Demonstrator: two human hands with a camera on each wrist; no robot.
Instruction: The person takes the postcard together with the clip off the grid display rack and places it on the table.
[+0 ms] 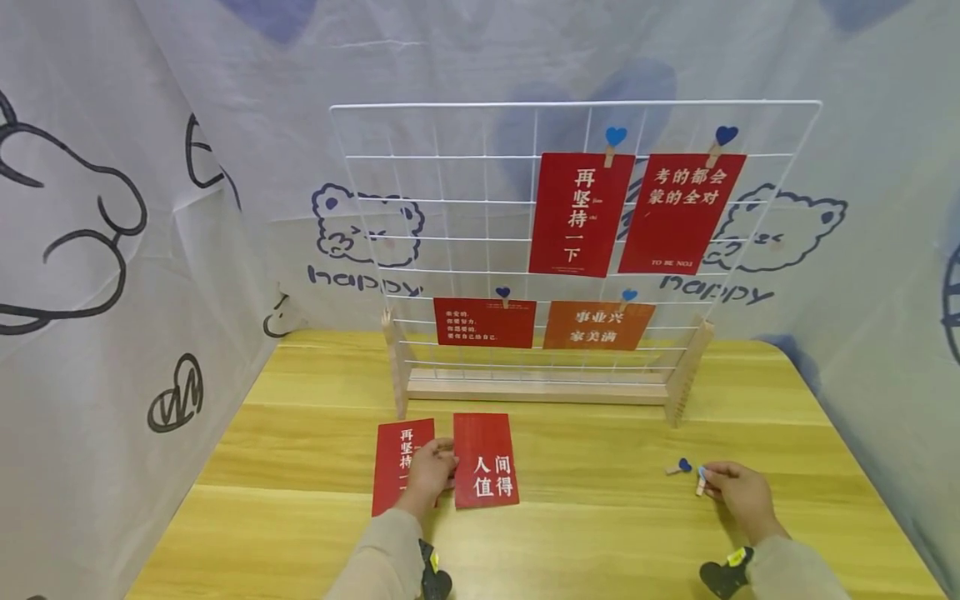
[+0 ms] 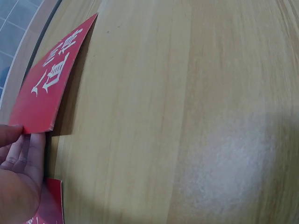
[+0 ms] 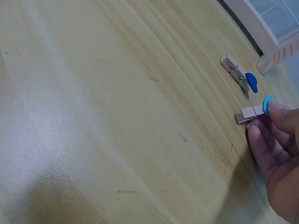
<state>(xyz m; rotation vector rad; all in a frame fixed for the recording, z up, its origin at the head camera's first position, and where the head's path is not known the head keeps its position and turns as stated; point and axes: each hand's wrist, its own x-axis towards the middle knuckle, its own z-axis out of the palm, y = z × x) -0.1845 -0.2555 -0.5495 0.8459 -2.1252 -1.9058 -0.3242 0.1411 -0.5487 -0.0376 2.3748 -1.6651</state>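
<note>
My left hand (image 1: pixel 431 471) pinches the left edge of a red card (image 1: pixel 483 446) with white characters, thumb on top and fingers beneath. In the left wrist view this card (image 2: pixel 53 77) is tilted up off the wooden table. Partly under the left hand lies another red card (image 1: pixel 393 454). At the right, my right hand (image 1: pixel 738 493) pinches a small wooden clothespin (image 3: pixel 252 112) by its light blue heart end. Beside it on the table rests a second clothespin (image 3: pixel 237 74) with a dark blue heart.
Behind the hands stands a white wire grid (image 1: pixel 465 200) on a wooden base (image 1: pixel 536 387). Clothespins hold two red cards high on its right, plus a red card (image 1: pixel 483 323) and an orange card (image 1: pixel 597 325) lower down. A patterned cloth hangs behind.
</note>
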